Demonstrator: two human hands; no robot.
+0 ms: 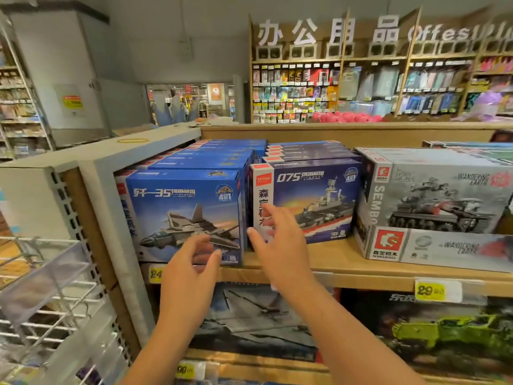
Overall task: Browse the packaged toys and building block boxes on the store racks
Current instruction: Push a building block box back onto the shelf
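Observation:
A blue jet-fighter block box (183,215) stands at the front of a row on the wooden shelf (333,262). Beside it on the right stands a dark blue warship box (311,201), and further right a grey tank box (435,209). My left hand (191,270) hovers open in front of the jet box's lower right corner, fingers relaxed. My right hand (277,243) reaches with spread fingers toward the left part of the warship box, close to the gap between the two boxes. Neither hand holds anything.
Below the shelf lie larger boxes, one with a grey aircraft (249,318) and one with a green vehicle (444,332). Yellow price tags (429,290) hang on the shelf edge. A white wire rack (50,301) stands at the left. Stationery shelves (361,87) fill the far wall.

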